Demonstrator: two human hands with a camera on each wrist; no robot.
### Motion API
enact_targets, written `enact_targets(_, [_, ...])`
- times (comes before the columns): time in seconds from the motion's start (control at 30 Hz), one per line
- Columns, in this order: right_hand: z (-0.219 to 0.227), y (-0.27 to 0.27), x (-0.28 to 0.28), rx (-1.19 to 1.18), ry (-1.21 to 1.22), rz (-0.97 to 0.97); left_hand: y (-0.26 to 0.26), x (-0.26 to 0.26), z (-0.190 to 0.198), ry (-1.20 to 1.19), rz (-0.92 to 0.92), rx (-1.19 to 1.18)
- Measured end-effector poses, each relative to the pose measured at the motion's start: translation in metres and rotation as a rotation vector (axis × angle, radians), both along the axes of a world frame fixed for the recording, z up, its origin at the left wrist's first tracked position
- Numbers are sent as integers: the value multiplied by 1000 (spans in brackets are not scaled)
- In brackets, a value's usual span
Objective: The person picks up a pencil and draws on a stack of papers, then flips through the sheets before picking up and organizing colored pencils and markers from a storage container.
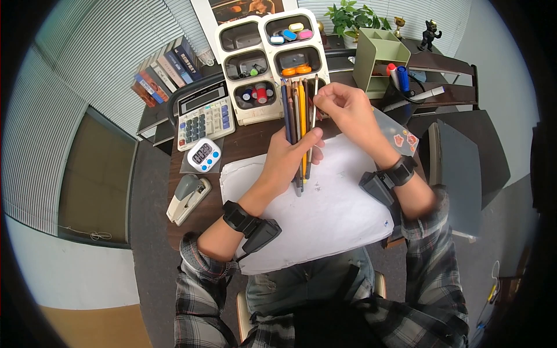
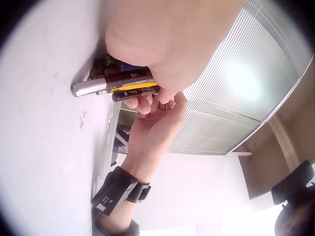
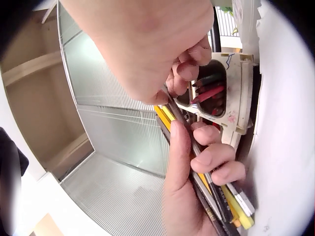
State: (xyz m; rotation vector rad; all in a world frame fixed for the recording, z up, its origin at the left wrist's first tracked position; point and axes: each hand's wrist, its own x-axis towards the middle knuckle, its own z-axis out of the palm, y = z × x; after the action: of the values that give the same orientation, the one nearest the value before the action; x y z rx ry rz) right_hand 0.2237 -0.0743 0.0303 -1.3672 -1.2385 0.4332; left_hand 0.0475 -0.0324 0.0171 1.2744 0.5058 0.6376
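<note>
My left hand [image 1: 284, 165] grips a bundle of pencils [image 1: 302, 110] in grey, dark blue and yellow, upright over a large white paper sheet [image 1: 342, 209]. Its thumb lies across the front in the right wrist view, fingers curled round the shafts [image 3: 209, 189]. My right hand [image 1: 354, 116] is at the upper right of the bundle, thumb and fingertips pinching one pencil [image 1: 315, 104] near its top. Behind the bundle stands a white desk organizer [image 1: 249, 119], its lower right compartment partly hidden by the pencils and hand. Red and dark pencils [image 3: 209, 92] show inside it.
Left of the paper are a calculator [image 1: 206, 119], a timer [image 1: 204, 155] and a stapler [image 1: 188, 197]. A green holder [image 1: 377, 58] and a dark pen cup [image 1: 400, 104] with markers stand at the right, near a grey folder [image 1: 455, 174]. Books [image 1: 168, 66] stand back left.
</note>
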Motion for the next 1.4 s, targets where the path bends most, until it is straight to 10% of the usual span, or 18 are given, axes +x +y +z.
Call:
enact_targets(0.5, [29, -12, 16, 589, 99, -387, 6, -2, -8, -23, 8, -22])
enact_targets(1.07, [16, -9, 11, 202, -735, -353, 8, 0, -11, -12, 87, -53])
enact_targets(1.4, [20, -9, 3, 239, -524, -305, 3, 1, -3, -35, 61, -47])
